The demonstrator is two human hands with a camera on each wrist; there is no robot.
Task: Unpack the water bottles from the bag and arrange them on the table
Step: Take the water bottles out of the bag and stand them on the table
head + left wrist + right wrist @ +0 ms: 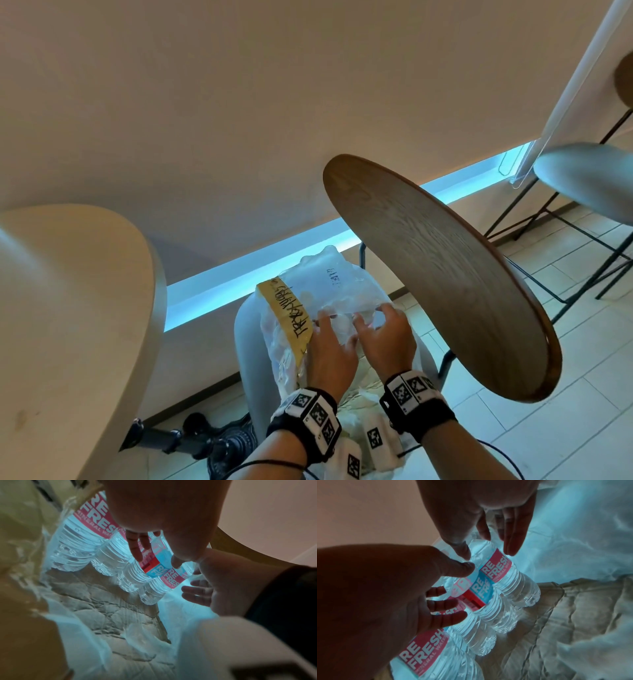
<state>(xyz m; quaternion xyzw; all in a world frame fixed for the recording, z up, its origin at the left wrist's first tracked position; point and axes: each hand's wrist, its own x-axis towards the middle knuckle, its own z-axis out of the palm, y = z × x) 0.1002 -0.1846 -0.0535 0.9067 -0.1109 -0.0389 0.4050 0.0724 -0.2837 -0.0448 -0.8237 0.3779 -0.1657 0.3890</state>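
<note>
Early stage of unpacking; water bottles [109, 555] all lie side by side inside the clear bag [329, 294], lower centre of the head view; left hand [330, 356] and right hand [385, 341], fingers spread, reach in, neither yet gripping a bottle; round table [442, 274], at right, bears none.

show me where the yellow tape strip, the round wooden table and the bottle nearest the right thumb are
yellow tape strip [289, 317], head view, on the black handwriting.
round wooden table [445, 274], head view, middle of the bare top.
bottle nearest the right thumb [496, 569], right wrist view, on its pink label.
</note>
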